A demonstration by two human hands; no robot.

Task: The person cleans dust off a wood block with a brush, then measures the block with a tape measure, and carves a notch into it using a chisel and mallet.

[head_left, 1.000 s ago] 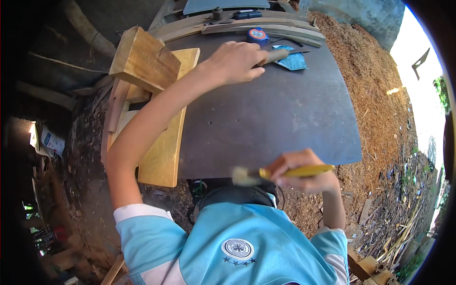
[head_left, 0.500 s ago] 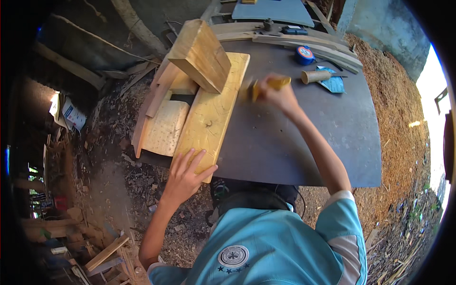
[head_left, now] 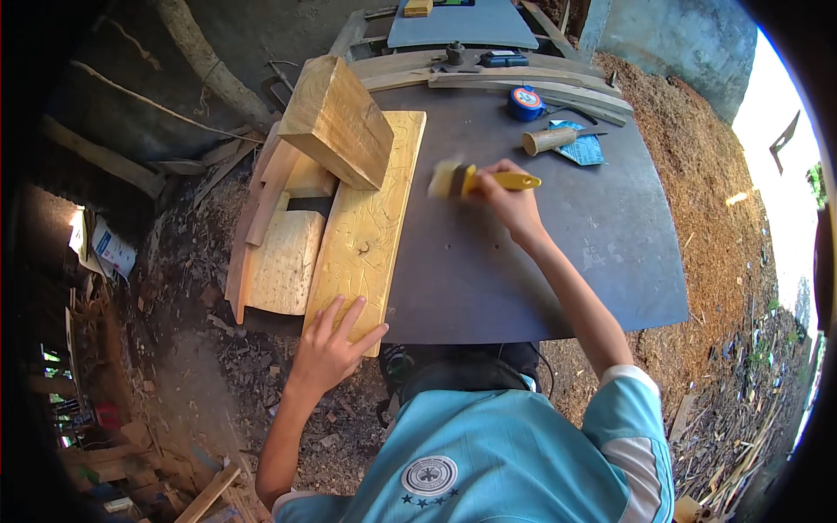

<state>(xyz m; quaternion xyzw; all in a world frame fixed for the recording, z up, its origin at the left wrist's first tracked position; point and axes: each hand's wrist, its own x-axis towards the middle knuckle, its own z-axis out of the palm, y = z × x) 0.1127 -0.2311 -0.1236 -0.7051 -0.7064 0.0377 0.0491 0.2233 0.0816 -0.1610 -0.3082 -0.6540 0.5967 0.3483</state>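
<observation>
My left hand (head_left: 336,349) lies with fingers spread on the near end of a yellowish board (head_left: 364,231), which has carved-looking lines. My right hand (head_left: 506,200) grips a yellow-handled brush (head_left: 519,181), its blurred bristles just right of the board, above the dark tabletop (head_left: 540,270). A thick wooden block (head_left: 336,122) rests on the board's far end, with pale wood pieces (head_left: 279,261) along its left. Farther right, a wooden-handled tool (head_left: 547,139) lies across a blue packet (head_left: 582,153), below a blue tape measure (head_left: 526,103).
Long slats (head_left: 523,80) line the table's back edge with a small black object (head_left: 503,58). Behind is a blue-grey board (head_left: 462,28). Sawdust (head_left: 715,235) covers the ground at right. A branch post (head_left: 214,65) and scrap wood (head_left: 209,488) are at left.
My left hand has let go of the wooden-handled tool and moved down-left onto the board. My right hand has carried the brush up and left from the table's front edge.
</observation>
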